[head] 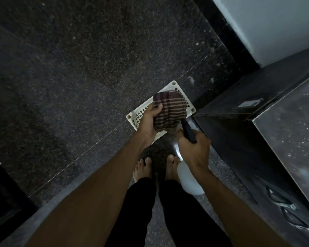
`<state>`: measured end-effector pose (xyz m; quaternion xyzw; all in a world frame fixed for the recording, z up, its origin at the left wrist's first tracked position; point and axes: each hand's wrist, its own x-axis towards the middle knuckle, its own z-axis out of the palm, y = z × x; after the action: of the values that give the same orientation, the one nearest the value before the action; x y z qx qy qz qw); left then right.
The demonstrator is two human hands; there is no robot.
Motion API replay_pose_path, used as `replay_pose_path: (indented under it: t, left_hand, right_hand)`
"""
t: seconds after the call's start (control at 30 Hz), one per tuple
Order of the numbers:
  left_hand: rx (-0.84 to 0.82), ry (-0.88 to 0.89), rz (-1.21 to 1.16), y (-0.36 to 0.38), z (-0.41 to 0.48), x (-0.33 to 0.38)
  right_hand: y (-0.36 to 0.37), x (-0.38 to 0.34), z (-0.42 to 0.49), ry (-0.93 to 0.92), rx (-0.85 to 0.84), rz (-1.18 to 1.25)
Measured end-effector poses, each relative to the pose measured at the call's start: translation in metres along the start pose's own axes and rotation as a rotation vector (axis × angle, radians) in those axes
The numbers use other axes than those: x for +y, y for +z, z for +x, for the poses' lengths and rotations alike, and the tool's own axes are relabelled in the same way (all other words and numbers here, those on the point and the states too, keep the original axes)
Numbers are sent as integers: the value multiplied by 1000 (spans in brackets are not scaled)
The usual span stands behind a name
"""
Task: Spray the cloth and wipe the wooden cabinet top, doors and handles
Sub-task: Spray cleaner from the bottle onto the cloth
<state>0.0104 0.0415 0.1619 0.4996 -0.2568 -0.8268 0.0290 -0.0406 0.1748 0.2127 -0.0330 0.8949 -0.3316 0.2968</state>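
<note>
My left hand (148, 122) grips a bunched dark cloth (169, 109) with pale stripes, held out in front of me above the floor. My right hand (194, 148) holds a spray bottle (189, 179) with a white body and a black spray head (187, 130). The nozzle points at the cloth and almost touches its lower edge. The dark cabinet stands at the right, its glossy top (292, 132) dusty and its door front (248, 157) carrying metal handles (282, 202).
A white perforated plastic tray (136, 118) lies on the dark speckled floor (78, 77) under my hands. My bare feet (143, 168) stand just behind it. A pale wall (275, 24) with a black skirting rises at the upper right.
</note>
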Motion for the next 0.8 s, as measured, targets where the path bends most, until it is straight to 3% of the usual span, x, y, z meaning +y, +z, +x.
replay_pose_path:
  t: [0.13,0.37,0.63,0.8]
  left_hand:
    - [-5,8,13,-2,0,-3]
    - [-3,22,64,-5,-1,-10]
    - [13,25,83,-3,0,-11]
    - [28,28,80,-1,3,-8]
  right_hand:
    - [-1,-1,-2,-145,-23,-28]
    - [-5,-9,3,-42,-49,-42]
    - [-2,-8,-1,-200,-110,-154]
    - [-1,0,-3,-59,-125,-114]
